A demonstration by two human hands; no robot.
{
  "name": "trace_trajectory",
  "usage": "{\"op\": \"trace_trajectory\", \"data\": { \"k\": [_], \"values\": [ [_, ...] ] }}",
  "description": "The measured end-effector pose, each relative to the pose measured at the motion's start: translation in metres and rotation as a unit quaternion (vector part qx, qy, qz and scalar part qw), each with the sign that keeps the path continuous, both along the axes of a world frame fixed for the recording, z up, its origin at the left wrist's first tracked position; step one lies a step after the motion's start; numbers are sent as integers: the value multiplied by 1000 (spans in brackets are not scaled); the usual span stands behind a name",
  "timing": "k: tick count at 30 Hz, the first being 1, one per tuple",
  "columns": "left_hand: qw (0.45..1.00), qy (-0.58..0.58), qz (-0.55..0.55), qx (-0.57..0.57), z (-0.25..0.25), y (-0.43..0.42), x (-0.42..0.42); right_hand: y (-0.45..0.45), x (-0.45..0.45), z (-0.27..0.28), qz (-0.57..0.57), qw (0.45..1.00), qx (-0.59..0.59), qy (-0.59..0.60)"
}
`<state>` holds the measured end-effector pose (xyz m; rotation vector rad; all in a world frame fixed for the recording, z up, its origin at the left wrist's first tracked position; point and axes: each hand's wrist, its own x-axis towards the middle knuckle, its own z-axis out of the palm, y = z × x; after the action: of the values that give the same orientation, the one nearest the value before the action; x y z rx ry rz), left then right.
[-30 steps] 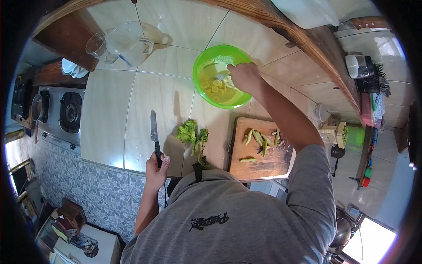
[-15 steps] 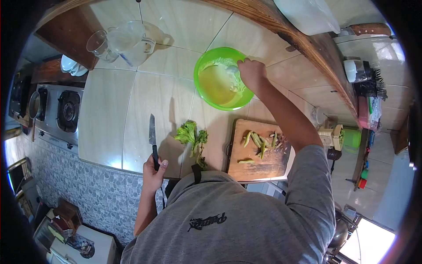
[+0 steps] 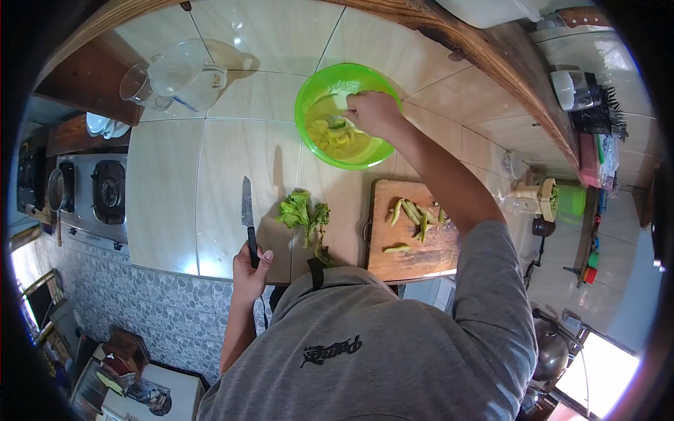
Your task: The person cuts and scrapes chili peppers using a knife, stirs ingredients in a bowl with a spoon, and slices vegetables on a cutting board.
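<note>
My left hand (image 3: 250, 275) grips the black handle of a knife (image 3: 247, 203), its blade pointing away from me past the counter's front edge. Over the green bowl (image 3: 304, 144), my right hand (image 3: 372, 114) is closed on a spoon (image 3: 338, 122), whose end dips into yellowish liquid with round slices (image 3: 335, 142) in it. Leafy greens (image 3: 296, 210) lie between the knife and the wooden cutting board (image 3: 428, 254). Green pieces (image 3: 419, 215) are scattered on the board, partly behind my right forearm.
Clear pitchers (image 3: 184, 76) stand at the back left of the tiled counter (image 3: 163, 189). A stove (image 3: 109, 193) is at the far left. A wooden shelf (image 3: 491, 77) runs along the right, with a knife (image 3: 583, 17) beyond it.
My right hand has moved from the bowl's right rim towards its middle, and the slices now show in the liquid. My left hand still holds the knife. The view has shifted slightly.
</note>
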<state>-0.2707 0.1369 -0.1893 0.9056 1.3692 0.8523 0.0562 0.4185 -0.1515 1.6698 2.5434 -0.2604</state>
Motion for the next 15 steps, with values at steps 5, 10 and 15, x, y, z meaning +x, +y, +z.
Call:
{"op": "trace_trajectory", "data": {
  "k": [5, 10, 15],
  "values": [
    [1000, 28, 13, 5, -2, -5, -6, 8, 6, 14, -4, 997, 68, -28],
    [1000, 22, 19, 8, -1, -7, -5, 10, 16, 32, 16, 985, 26, -171],
    [1000, 2, 19, 11, -3, -12, 1, -1, 15, 42, 26, 978, -54, -200]
  ]
}}
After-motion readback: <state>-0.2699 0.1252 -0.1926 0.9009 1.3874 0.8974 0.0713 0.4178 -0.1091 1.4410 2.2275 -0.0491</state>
